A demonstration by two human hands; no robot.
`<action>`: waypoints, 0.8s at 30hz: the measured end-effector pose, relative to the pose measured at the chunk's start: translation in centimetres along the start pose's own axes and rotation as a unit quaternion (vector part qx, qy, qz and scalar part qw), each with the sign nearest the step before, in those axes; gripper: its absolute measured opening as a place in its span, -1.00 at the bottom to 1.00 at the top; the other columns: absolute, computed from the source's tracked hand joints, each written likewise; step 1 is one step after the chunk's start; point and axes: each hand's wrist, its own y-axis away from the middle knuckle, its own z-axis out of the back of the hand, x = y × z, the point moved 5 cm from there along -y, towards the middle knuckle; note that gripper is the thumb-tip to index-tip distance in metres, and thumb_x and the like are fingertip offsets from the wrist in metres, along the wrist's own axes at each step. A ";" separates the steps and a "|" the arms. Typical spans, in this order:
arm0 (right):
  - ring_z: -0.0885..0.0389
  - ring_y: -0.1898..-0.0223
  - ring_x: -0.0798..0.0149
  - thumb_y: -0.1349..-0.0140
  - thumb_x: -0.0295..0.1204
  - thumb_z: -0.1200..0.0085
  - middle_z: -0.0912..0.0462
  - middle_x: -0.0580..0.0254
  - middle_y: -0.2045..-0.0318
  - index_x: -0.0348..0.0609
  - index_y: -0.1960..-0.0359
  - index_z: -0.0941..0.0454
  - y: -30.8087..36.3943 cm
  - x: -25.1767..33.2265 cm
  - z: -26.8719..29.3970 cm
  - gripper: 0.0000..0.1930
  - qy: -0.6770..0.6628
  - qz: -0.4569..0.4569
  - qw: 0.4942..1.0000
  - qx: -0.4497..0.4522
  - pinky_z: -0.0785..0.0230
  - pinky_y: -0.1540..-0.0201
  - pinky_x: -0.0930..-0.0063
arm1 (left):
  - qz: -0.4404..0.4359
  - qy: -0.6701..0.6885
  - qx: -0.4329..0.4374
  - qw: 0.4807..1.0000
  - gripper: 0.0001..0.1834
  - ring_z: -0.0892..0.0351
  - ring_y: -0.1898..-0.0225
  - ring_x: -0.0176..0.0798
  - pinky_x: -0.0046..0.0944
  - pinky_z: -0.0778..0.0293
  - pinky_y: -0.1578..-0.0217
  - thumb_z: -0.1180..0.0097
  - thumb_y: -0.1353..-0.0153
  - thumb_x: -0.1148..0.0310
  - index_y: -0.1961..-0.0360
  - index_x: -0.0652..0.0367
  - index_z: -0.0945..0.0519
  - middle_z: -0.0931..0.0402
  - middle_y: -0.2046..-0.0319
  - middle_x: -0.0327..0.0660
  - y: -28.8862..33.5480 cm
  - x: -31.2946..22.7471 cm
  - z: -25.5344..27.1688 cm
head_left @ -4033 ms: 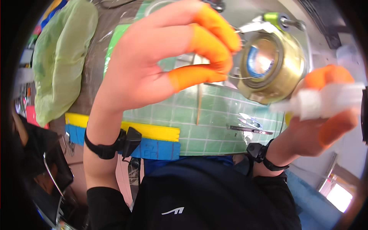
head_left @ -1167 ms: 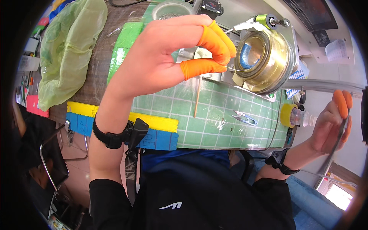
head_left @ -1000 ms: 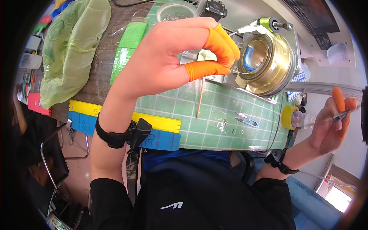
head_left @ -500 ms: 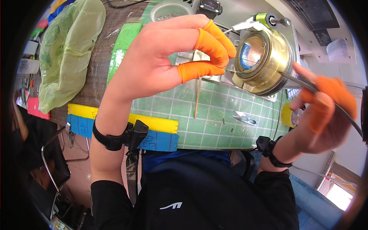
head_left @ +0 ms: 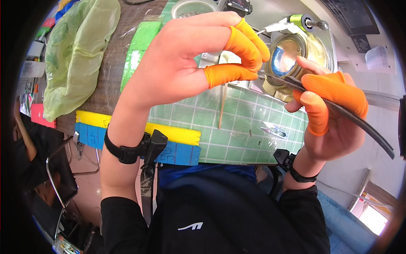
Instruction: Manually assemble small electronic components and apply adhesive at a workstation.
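My left hand [head_left: 211, 55], with orange finger covers, is closed in a pinch beside a round brass-coloured part [head_left: 315, 48]. A thin strand ran from this pinch earlier; now its fingertips hide most of it. Inside the part's ring, a blue and coppery surface shows. My right hand [head_left: 334, 110], also in orange finger covers, grips a long, narrow dark strip-like tool [head_left: 355, 118]. The tool's left end reaches in front of the brass-coloured part, close to my left fingertips. Its other end sticks out past my right palm.
Small snips [head_left: 275, 130] and a thin wooden stick [head_left: 222, 108] lie on the green gridded mat [head_left: 237, 146]. A green spool [head_left: 300, 22] sits behind the brass-coloured part. Yellow and blue strips [head_left: 179, 146] line the front edge. Left stand a clear bowl [head_left: 192, 6] and a yellowish-green bag [head_left: 80, 55].
My right hand has moved left and slightly up, bringing the dark tool across the brass-coloured part towards my left fingertips. My left hand keeps its pinch. The whole view has shifted slightly.
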 end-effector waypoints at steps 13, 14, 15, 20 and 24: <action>-0.60 0.61 0.25 -0.19 -0.62 -0.24 -0.58 -0.04 0.49 -0.54 0.24 -0.52 -0.8 0.2 -0.6 -0.80 -0.052 -0.003 0.999 0.007 -0.51 -0.06 -0.37 | 0.000 -0.003 0.000 1.000 -0.81 -0.65 0.27 -0.23 -0.31 -0.52 0.25 -0.40 0.01 0.59 0.36 0.23 -0.65 -0.71 0.21 -0.11 0.0 0.1 0.2; -0.60 0.61 0.25 -0.19 -0.62 -0.24 -0.58 -0.04 0.49 -0.54 0.24 -0.52 -0.9 0.1 -0.7 -0.80 -0.054 -0.003 0.999 0.008 -0.51 -0.06 -0.37 | 0.004 -0.003 -0.001 1.000 -0.81 -0.65 0.27 -0.23 -0.31 -0.53 0.25 -0.40 0.02 0.58 0.36 0.23 -0.65 -0.71 0.20 -0.11 0.1 0.2 0.2; -0.61 0.59 0.25 -0.19 -0.61 -0.25 -0.59 -0.04 0.50 -0.53 0.26 -0.53 -1.0 0.2 -1.0 -0.81 -0.042 0.000 0.999 0.016 -0.49 -0.07 -0.38 | 0.008 -0.002 -0.001 1.000 -0.81 -0.65 0.27 -0.23 -0.31 -0.53 0.25 -0.40 0.02 0.58 0.36 0.23 -0.65 -0.71 0.20 -0.10 0.2 0.3 0.2; -0.62 0.51 0.22 -0.20 -0.61 -0.23 -0.61 -0.04 0.52 -0.49 0.29 -0.57 -0.8 0.3 -1.2 -0.86 0.008 0.027 1.000 0.004 -0.46 -0.08 -0.44 | -0.002 0.004 -0.002 1.000 -0.82 -0.66 0.28 -0.23 -0.31 -0.55 0.25 -0.38 0.01 0.61 0.36 0.23 -0.65 -0.71 0.18 -0.08 0.2 -0.2 0.1; -0.55 0.44 0.20 -0.31 -0.45 -0.16 -0.58 -0.04 0.43 -0.38 0.21 -0.49 0.5 0.6 5.9 -0.80 -0.033 0.026 0.999 -0.031 -0.41 0.05 -0.34 | -0.011 0.004 -0.013 1.000 -0.82 -0.66 0.29 -0.24 -0.32 -0.56 0.26 -0.36 0.01 0.64 0.36 0.24 -0.65 -0.71 0.17 -0.07 0.2 -0.1 -0.4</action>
